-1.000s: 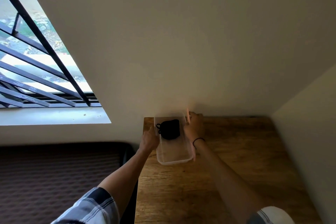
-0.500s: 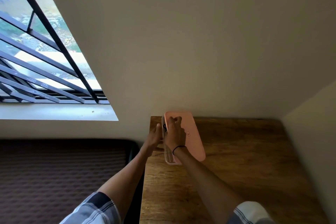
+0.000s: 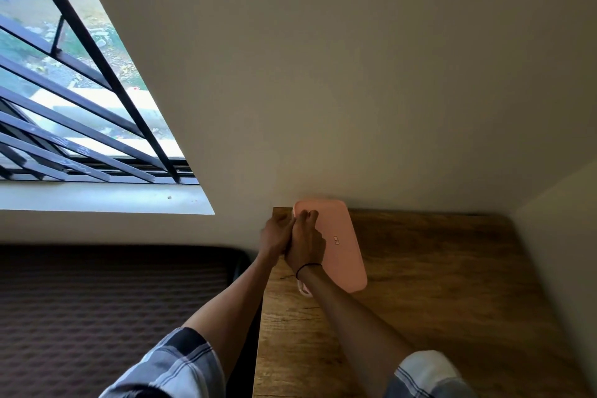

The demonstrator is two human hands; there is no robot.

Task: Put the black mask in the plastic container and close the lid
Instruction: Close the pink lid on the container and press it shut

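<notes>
Hands on pink lid

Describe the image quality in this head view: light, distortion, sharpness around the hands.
Head view: daylight from the barred window at the left, so the wall looks dim and warm; wide-angle lens slants the window bars and wall corner; pink lid evenly lit, no glare; left hand and right hand fairly sharp but small, overlapping, so finger contact is hard to read; wooden table grain clear.
</notes>
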